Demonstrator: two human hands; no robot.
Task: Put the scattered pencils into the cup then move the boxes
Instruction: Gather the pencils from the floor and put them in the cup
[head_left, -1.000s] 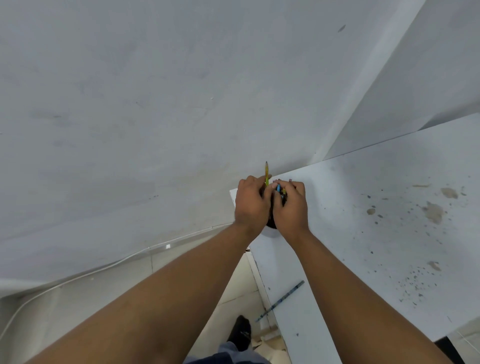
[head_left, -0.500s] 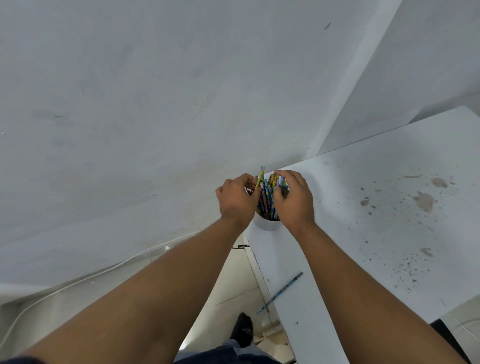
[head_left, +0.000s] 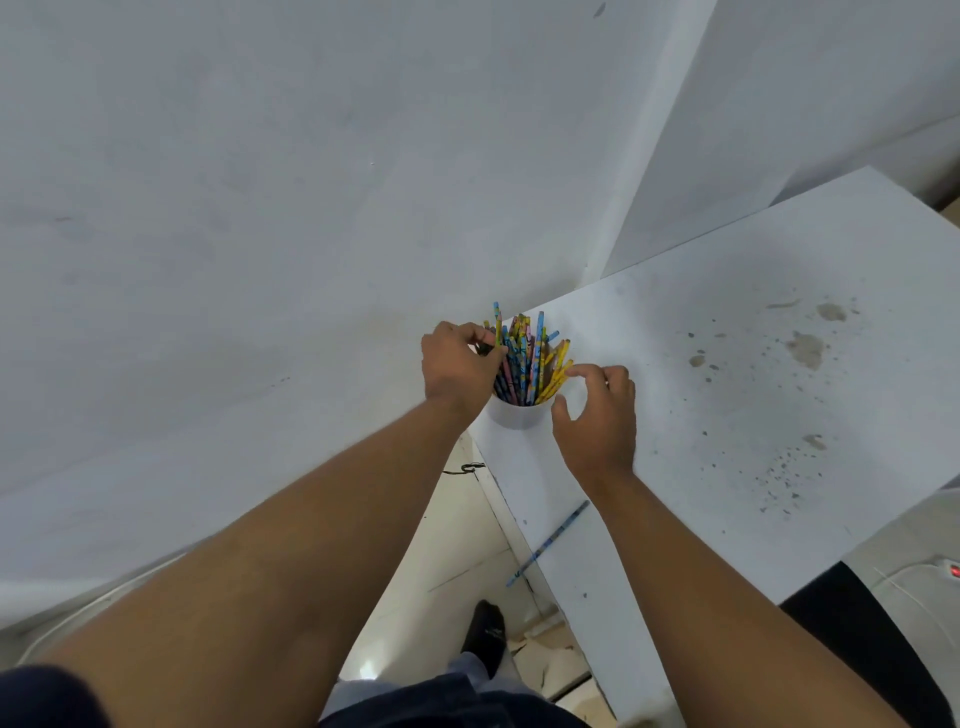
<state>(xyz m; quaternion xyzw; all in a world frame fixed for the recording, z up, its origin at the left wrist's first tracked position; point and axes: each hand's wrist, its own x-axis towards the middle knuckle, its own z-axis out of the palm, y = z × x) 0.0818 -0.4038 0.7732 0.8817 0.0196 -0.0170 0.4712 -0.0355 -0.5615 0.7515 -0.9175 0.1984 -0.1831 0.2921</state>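
A white cup (head_left: 514, 415) stands at the far left corner of the white table (head_left: 727, 415), filled with several coloured pencils (head_left: 524, 358) fanning upward. My left hand (head_left: 457, 369) is against the left side of the bunch, fingers and thumb curled round the outer pencils. My right hand (head_left: 597, 415) hovers just right of the cup with loosely curled fingers, holding nothing, its index tip near a yellow pencil. One blue pencil (head_left: 550, 540) lies alone on the table near its left edge, by my right forearm. No boxes are in view.
The table surface carries brown stains (head_left: 805, 348) and dark specks on the right. A white wall (head_left: 260, 208) rises right behind the cup. Left of the table is tiled floor (head_left: 447, 561) with my dark-socked foot (head_left: 485, 634).
Both hands were clasped tight round the cup and pencils. Now my right hand has let go and drawn back to the right, and the bunch has fanned out; my left hand stays on it.
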